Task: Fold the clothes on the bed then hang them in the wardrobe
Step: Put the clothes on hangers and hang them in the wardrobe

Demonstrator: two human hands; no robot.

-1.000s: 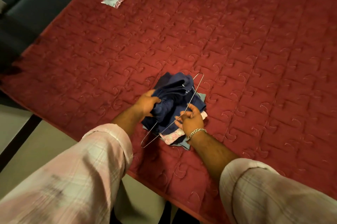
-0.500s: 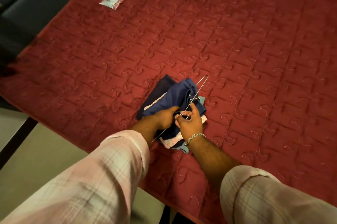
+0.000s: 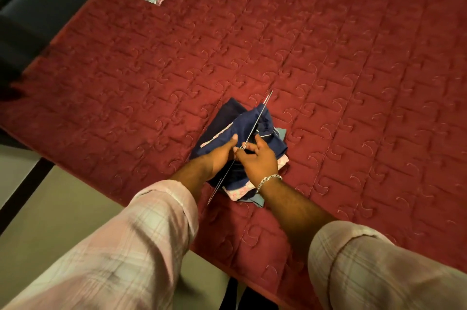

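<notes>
on the red bed (image 3: 328, 82), left hand (image 3: 217, 155) grips the navy garment (image 3: 250, 120) while right hand (image 3: 260, 158) pinches the wire hanger (image 3: 255, 124).

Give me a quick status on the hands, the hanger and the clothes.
Left hand grips the navy garment. Right hand pinches the wire hanger across it. Folded pile sits underneath on the red bedspread. Nothing hung yet.

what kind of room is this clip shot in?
Most likely a bedroom. A red quilted bedspread covers a wide bed, a small pile of folded clothes lies near its edge, and the right hand holds a wire hanger over the pile. No wardrobe is in view.
</notes>
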